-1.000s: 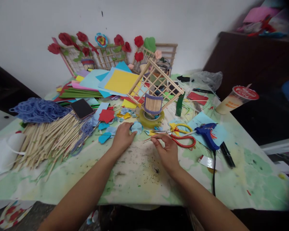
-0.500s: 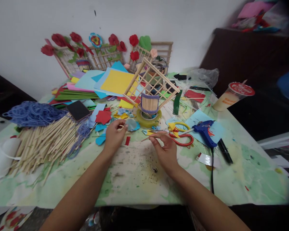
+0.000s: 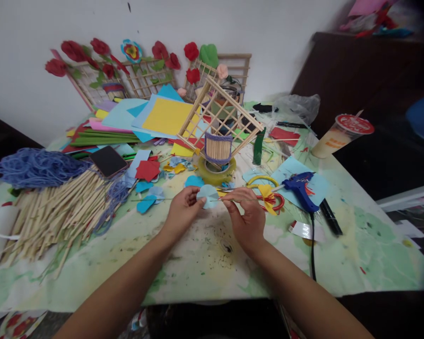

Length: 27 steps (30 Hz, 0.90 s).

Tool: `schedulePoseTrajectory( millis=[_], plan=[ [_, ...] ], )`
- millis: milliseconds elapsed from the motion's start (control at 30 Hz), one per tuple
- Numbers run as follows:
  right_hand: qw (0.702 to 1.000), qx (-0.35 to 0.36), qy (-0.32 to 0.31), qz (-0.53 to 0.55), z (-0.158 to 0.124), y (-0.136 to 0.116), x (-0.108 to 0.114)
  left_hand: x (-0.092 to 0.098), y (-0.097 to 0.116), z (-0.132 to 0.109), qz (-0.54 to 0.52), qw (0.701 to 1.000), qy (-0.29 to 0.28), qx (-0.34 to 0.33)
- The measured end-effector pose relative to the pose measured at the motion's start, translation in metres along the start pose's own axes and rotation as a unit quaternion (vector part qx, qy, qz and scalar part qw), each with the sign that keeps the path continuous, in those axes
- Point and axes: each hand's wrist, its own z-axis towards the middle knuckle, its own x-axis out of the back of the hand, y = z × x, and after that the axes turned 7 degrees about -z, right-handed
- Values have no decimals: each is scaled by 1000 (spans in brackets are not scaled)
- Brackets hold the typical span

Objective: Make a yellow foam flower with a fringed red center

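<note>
My left hand [image 3: 181,214] pinches a light blue paper cut-out [image 3: 207,195] and holds it just above the table. My right hand [image 3: 246,217] pinches a thin wooden stick [image 3: 240,199] whose left end meets the paper piece. Both hands are close together at the table's middle. A yellow paper flower [image 3: 267,192] sits near the stick's right end, over the red and yellow scissors [image 3: 268,181]. Behind the hands stands a wooden lattice frame [image 3: 221,120] with a small stick basket [image 3: 217,148] on a tape roll [image 3: 217,172].
A heap of wooden sticks [image 3: 56,207] and blue yarn [image 3: 31,167] lies left. Coloured paper sheets [image 3: 166,117] are stacked behind. A blue glue gun [image 3: 300,188], a black marker [image 3: 327,216] and a drink cup [image 3: 339,136] are right. Paper roses [image 3: 102,52] lean against the wall.
My left hand picked up the light blue paper piece from beside the tape roll and brought it to the stick. My right hand rose slightly with the stick.
</note>
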Motion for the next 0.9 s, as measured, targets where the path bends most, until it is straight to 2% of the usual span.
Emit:
schedulePoseTrajectory(
  millis=[167,567,733,900],
  plan=[
    [999,32,-15,-22,-3,4,-3,-3,3,-5,37,999,-17,-3],
    [997,48,-25,-62,-5,10,-3,-1,0,-5,90,995,-28,-45],
    [997,26,-43,-63,-7,12,-6,-1,1,-5,80,995,-38,-41],
    [994,17,-75,-79,-10,14,-8,-3,1,-9,5,999,-45,-10]
  ],
)
